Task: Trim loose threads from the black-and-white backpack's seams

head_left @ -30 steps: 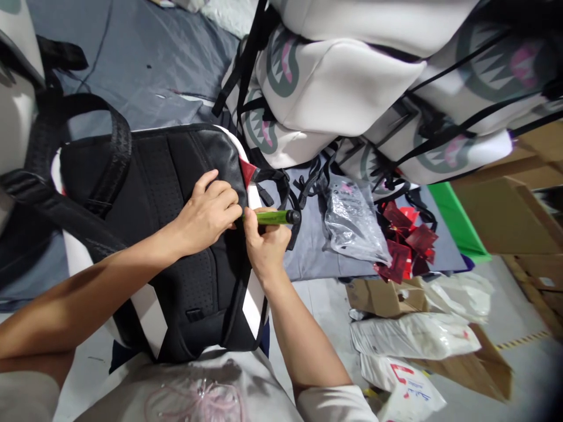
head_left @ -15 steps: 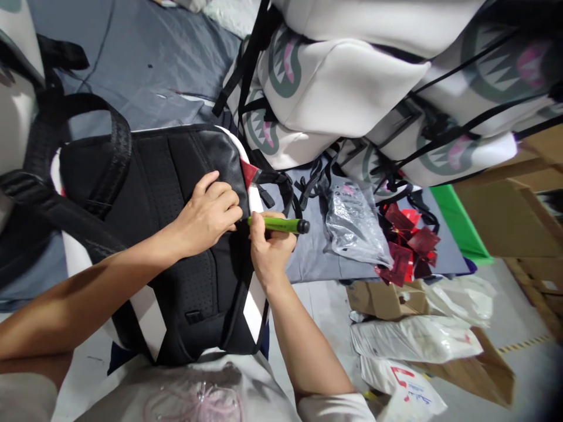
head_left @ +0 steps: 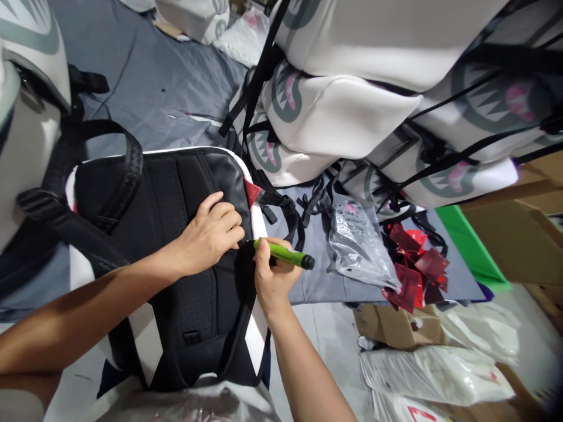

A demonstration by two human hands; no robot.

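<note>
While the right hand (head_left: pixel 276 278) clamps thumb and fingers on a green marker (head_left: pixel 285 253), the left hand (head_left: pixel 211 234) lies on a backpack (head_left: pixel 197 305), fingers curled; whether they pinch its fabric cannot be told. The backpack lies back-side up before the person, toward eight o'clock in the view, its upper end over grey cloth (head_left: pixel 162 58). Its back is black, with perforated padding, a glossy area at one o'clock and white edging. A red corner piece (head_left: pixel 252 192) shows at two, white patches (head_left: pixel 256 346) at four and seven, and black straps (head_left: pixel 132 158) loop out at ten. The marker, bright green with a black end, sits at three, its other end close to the left fingertips.
</note>
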